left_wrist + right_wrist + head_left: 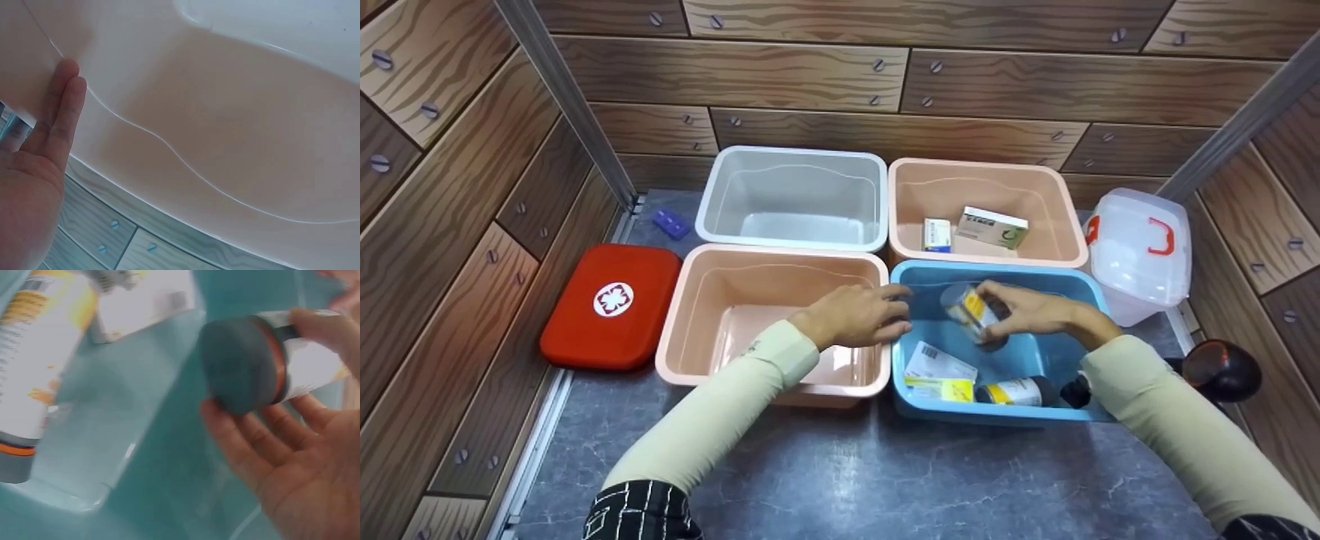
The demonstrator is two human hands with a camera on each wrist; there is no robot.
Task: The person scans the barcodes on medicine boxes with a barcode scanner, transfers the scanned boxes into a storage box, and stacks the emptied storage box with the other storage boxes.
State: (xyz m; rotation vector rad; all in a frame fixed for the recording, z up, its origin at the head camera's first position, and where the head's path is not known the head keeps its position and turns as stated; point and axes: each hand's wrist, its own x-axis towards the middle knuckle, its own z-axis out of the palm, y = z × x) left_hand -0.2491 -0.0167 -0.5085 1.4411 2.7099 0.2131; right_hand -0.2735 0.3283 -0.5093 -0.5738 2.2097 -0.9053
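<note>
A bottle (971, 313) is held above the floor of the blue bin (1005, 417), gripped between the thumb and half-curled fingers of the right hand (1031, 309). The left hand (851, 315), fingers loosely extended and nothing grasped, is held at the right edge of the front peach bin (772, 394). Along the blue bin's front edge, a second bottle (1020, 391) is laid beside white-and-yellow packaging (941, 364); two boxes (992, 227) are contained in the rear peach bin (990, 262).
</note>
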